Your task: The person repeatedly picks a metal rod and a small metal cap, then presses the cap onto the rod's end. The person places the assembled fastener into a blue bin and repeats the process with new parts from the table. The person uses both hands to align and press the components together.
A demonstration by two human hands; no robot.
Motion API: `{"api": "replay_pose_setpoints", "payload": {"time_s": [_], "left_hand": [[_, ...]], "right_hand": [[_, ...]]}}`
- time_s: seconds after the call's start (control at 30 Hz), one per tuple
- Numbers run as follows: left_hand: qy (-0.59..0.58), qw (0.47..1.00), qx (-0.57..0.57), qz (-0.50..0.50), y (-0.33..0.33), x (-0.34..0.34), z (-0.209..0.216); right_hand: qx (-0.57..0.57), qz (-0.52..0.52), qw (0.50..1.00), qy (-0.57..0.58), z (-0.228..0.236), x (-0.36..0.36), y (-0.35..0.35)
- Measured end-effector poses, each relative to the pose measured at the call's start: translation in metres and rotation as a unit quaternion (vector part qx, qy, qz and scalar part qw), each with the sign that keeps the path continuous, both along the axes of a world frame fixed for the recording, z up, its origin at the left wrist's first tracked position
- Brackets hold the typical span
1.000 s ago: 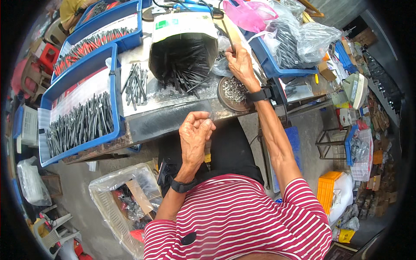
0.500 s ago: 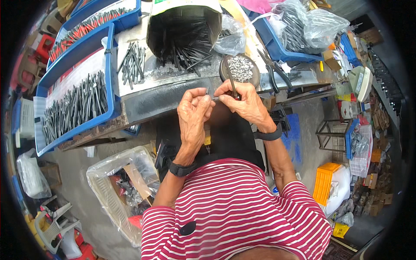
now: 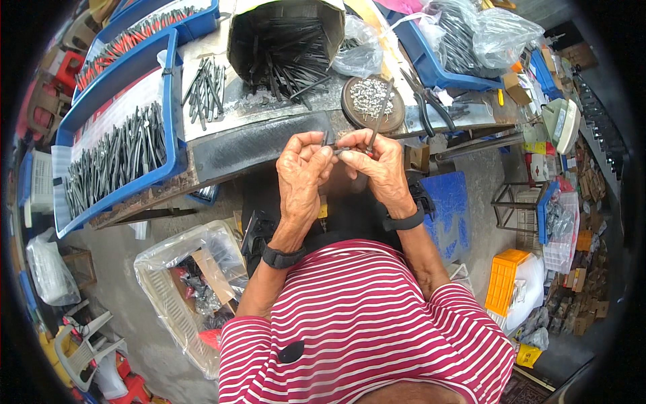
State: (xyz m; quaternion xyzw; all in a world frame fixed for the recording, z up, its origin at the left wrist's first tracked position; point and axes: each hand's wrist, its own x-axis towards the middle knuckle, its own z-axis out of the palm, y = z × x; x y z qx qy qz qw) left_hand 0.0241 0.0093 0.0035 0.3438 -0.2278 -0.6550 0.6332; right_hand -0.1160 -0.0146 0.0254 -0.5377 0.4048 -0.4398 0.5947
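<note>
My left hand [image 3: 301, 168] is closed in a pinch on a small dark strip [image 3: 328, 138], just off the front edge of the bench. My right hand [image 3: 379, 167] is closed too, gripping a slim dark rod-like tool [image 3: 381, 111] that points up and away. Its thumb and forefinger meet my left fingertips at the strip's end; what is pinched between them is too small to make out. Beyond the right hand is a round brown dish [image 3: 347, 108] with small silver metal parts [image 3: 372, 96]. Black-handled pliers [image 3: 424, 108] lie to its right.
On the bench [image 3: 262, 145] an open box [image 3: 235, 40] of black strips lies tipped toward me. A loose pile of strips [image 3: 207, 91] lies left of it. Blue bins [image 3: 176, 121] stand at the left, another blue bin [image 3: 444, 79] at the right. A plastic-lined crate [image 3: 158, 289] sits below.
Both hands have come closer together and the fingertips now meet. The rod-like tool in my right hand has tilted to the right, and the right wrist has drawn inward.
</note>
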Motion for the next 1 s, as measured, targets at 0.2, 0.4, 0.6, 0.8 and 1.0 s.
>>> {"api": "replay_pose_setpoints", "payload": {"time_s": [0.2,0.4,0.6,0.8,1.0], "left_hand": [[-0.015,1.0,-0.001,-0.024,0.003,-0.001,0.002],[-0.039,0.999,-0.002,-0.031,0.005,-0.004,0.004],[-0.078,0.996,-0.005,-0.032,0.009,-0.008,0.002],[-0.115,0.992,-0.025,-0.04,0.012,-0.01,-0.001],[-0.119,0.992,-0.034,-0.033,0.013,-0.01,-0.002]], "right_hand": [[-0.035,-0.037,0.998,-0.021,-0.011,0.002,0.004],[-0.032,-0.085,0.994,-0.055,-0.008,0.003,0.002],[-0.014,-0.135,0.986,-0.096,0.0,0.003,-0.003],[0.0,-0.148,0.984,-0.096,0.002,0.004,-0.007],[0.006,-0.14,0.985,-0.1,0.001,0.006,-0.007]]}}
